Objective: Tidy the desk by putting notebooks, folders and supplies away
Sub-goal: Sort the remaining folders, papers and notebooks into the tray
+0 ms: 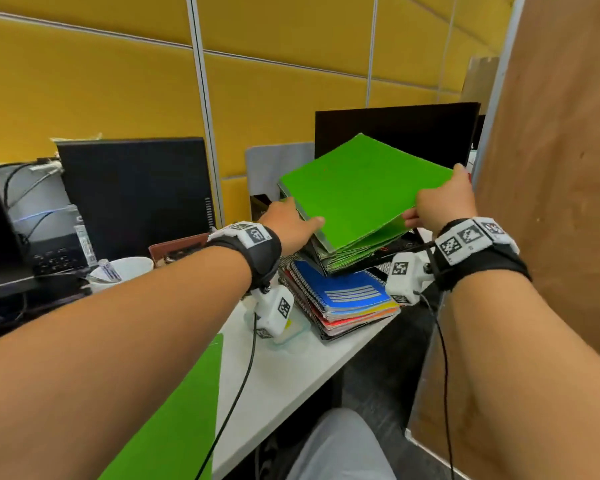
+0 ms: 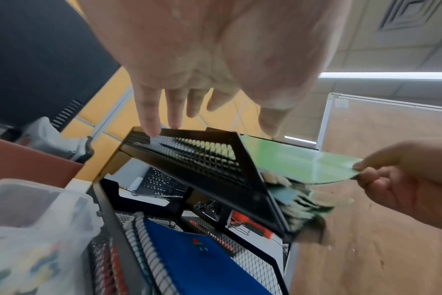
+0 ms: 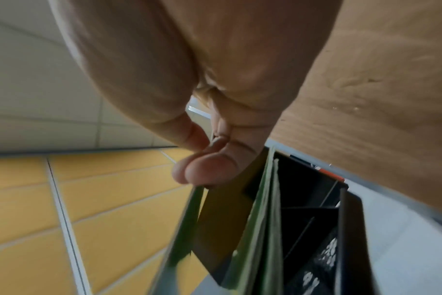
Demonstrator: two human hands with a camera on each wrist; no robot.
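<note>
Fingertips of the right hand [image 1: 444,202] pinch the near corner of a green folder [image 1: 361,185], thumb on top and the other fingers curled beneath it, and from the left wrist view that corner bows a little under the pinch. The left hand [image 1: 288,223] lies flat and relaxed, fingers straight; its fingers [image 2: 149,119] reach the top rim of a black mesh file tray [image 2: 202,159] and the thumb rests by the folder's left edge, gripping nothing. The folder tilts up toward the far side, lying on top of a sheaf of similar green folders already in the tray's upper tier, which overhang its near end. Below it, in the lower tier, lies a stack of spiral notebooks [image 1: 343,296] with a blue one on top. To my eye the step in hand is sliding this folder home onto the pile. To do it well, the right hand should push along the folder's length rather than down, so the thin cover does not buckle, while the left steadies the tray and squares the left edge against the others. The tray stands close to the corner of the white desk [image 1: 284,375], so a hard shove might shift it. A clear plastic container [image 2: 25,219] sits just beside the tray, to the left.
</note>
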